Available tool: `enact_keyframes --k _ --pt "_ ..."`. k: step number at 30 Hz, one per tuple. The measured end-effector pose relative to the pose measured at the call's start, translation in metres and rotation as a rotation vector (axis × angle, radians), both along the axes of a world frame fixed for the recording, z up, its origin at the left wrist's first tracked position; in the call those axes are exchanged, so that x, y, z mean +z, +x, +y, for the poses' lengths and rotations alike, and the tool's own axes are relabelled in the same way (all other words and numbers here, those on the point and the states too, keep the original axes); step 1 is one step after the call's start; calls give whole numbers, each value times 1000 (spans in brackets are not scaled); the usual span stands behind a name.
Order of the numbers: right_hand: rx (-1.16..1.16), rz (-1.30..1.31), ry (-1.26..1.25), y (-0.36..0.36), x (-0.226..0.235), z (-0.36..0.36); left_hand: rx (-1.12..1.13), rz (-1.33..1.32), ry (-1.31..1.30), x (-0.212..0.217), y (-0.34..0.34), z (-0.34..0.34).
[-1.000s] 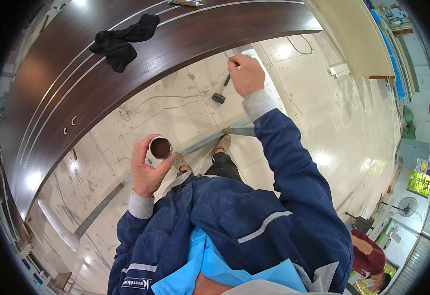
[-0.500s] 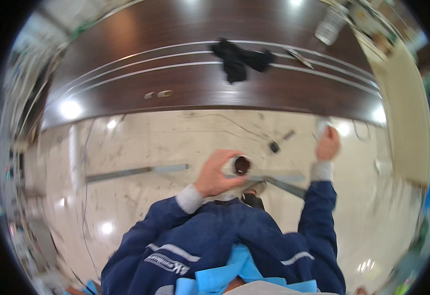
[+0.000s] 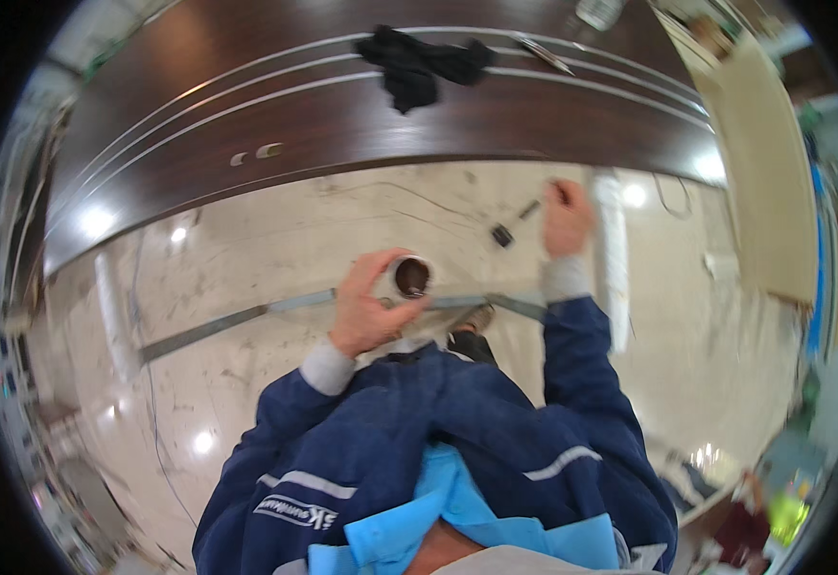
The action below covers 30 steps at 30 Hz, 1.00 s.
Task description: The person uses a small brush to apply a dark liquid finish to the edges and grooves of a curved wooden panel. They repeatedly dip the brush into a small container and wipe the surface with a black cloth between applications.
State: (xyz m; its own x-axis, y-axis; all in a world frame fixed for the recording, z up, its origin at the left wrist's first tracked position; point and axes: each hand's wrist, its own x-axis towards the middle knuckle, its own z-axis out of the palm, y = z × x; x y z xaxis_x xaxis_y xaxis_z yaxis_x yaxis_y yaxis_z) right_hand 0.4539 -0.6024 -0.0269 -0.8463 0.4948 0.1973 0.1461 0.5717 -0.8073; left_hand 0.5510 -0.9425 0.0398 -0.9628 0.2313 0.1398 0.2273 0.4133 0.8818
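Note:
My left hand [image 3: 369, 302] is wrapped round a small round cup [image 3: 411, 277] with a pale rim and a dark brown inside, held in front of my body. A small bright spot shows inside the cup; whether it is a glint or an object I cannot tell. My right hand [image 3: 568, 220] hovers to the right, just short of the table's front edge, its fingers curled together. A dark gap shows between its fingertips, and anything pinched there is too small or blurred to make out.
Across the dark wooden table [image 3: 198, 110] lie a black cloth [image 3: 407, 69], a pen [image 3: 546, 56], two small pale pieces [image 3: 254, 154] and a clear plastic bottle [image 3: 599, 11]. On the floor, a black box [image 3: 502, 236] sits near cables. A cream panel [image 3: 769, 163] stands at right.
My right hand has moved left and away from the table's right part. My left hand still grips the cup. The whole view has shifted, so table things appear higher and farther left.

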Motion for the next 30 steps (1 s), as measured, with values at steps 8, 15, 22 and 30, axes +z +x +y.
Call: enact_keyframes --k 8,15,22,30 --pt "-254 -41 75 2 26 24 -19 -131 101 -1 -1 7" --pt "-4 -116 124 8 21 30 -50 -134 109 3 0 17" --pt "-445 -122 213 -2 37 82 -54 -118 61 9 2 26" --pt "-362 -26 181 -1 27 65 -63 -100 47 8 8 39"
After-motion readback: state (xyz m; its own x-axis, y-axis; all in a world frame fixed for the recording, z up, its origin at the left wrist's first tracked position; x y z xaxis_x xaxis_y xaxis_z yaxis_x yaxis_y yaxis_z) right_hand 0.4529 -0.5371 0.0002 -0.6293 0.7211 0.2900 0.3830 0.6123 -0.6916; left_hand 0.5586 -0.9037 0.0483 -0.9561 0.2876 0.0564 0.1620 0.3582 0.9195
